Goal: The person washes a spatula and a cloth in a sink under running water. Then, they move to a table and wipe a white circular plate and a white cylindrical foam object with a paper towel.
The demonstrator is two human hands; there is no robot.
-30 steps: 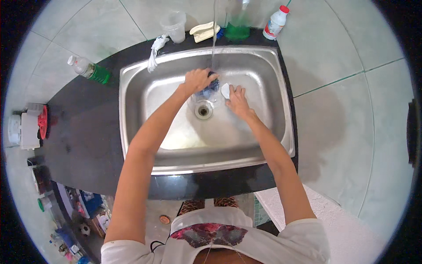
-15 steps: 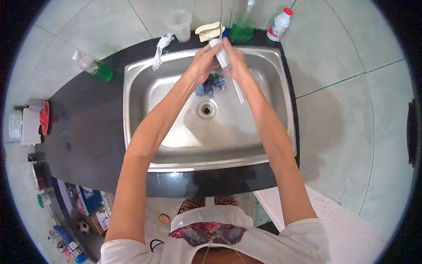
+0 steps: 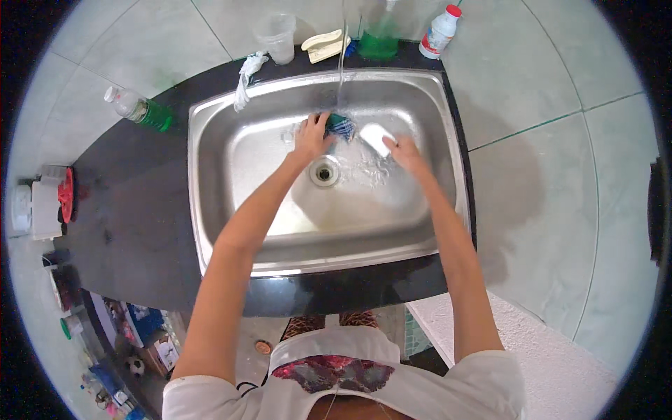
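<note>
My left hand grips a blue-green scrub sponge inside the steel sink, under a thin stream of water falling from the tap. My right hand holds a small white object, perhaps a lid or a small dish, just right of the sponge. Both hands are above the round drain, and water splashes on the sink floor between them.
On the dark counter behind the sink stand a clear plastic cup, a green liquid bottle, a white red-capped bottle and a white cloth. A green-filled bottle lies at the left; a red-and-white item sits farther left.
Both hands came down from the tap at the sink's back edge to the sink floor. The sponge is now in my left hand, the white object in my right.
</note>
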